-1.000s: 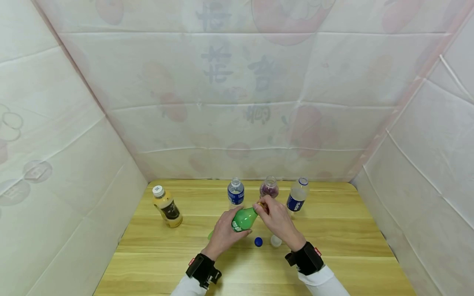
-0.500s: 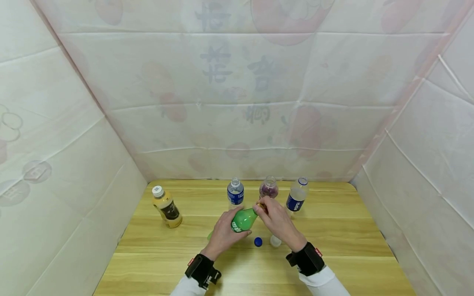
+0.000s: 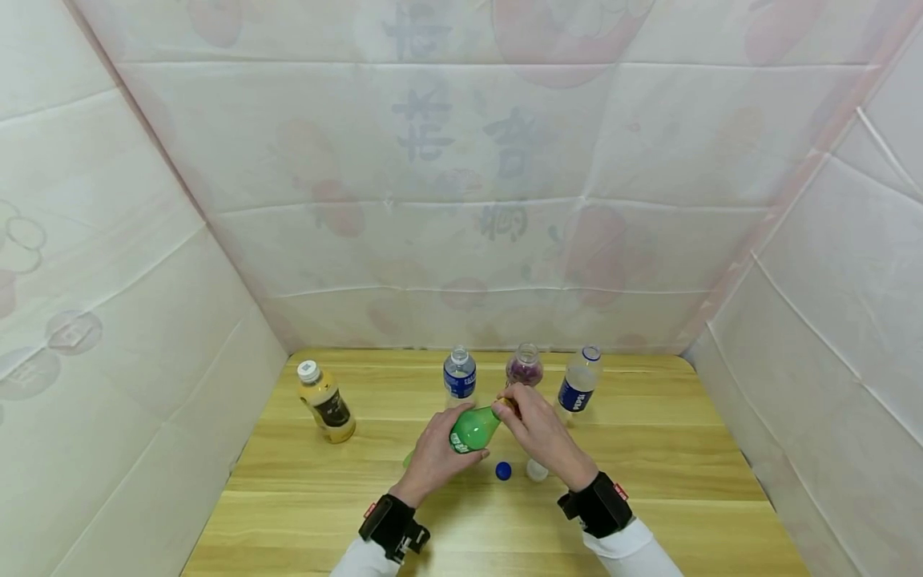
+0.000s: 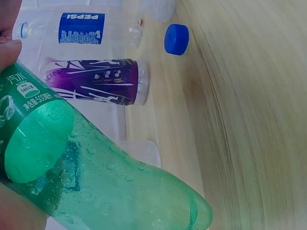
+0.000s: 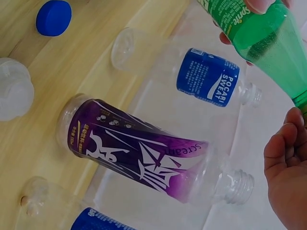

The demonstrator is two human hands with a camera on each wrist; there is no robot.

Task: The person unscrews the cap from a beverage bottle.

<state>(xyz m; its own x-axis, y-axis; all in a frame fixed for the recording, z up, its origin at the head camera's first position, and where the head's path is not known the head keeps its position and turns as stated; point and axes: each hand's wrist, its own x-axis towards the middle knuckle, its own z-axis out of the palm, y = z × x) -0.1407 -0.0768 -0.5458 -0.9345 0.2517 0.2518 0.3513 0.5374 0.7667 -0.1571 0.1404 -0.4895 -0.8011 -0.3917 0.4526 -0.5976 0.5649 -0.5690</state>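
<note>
My left hand (image 3: 433,453) grips a green Sprite bottle (image 3: 473,430) round its labelled middle, and the bottle leans to the right above the table. At its neck, the fingertips of my right hand (image 3: 544,433) pinch a yellow-orange cap (image 3: 507,401), mostly covered by the fingers. The right wrist view shows the bottle neck (image 5: 301,98) meeting the right fingertips. In the left wrist view the bottle's clear lower end (image 4: 139,191) points away from the left hand.
Behind my hands stand three uncapped bottles: Pocari Sweat (image 3: 459,377), purple-labelled Scream (image 3: 524,366) and Pepsi (image 3: 577,389). A white-capped yellow drink bottle (image 3: 328,405) stands at the left. A blue cap (image 3: 503,471) and something white (image 3: 537,470) lie in front on the wooden table (image 3: 649,481).
My right fingers have shifted very slightly at the cap. The green bottle, my left hand and the other things stay where they were.
</note>
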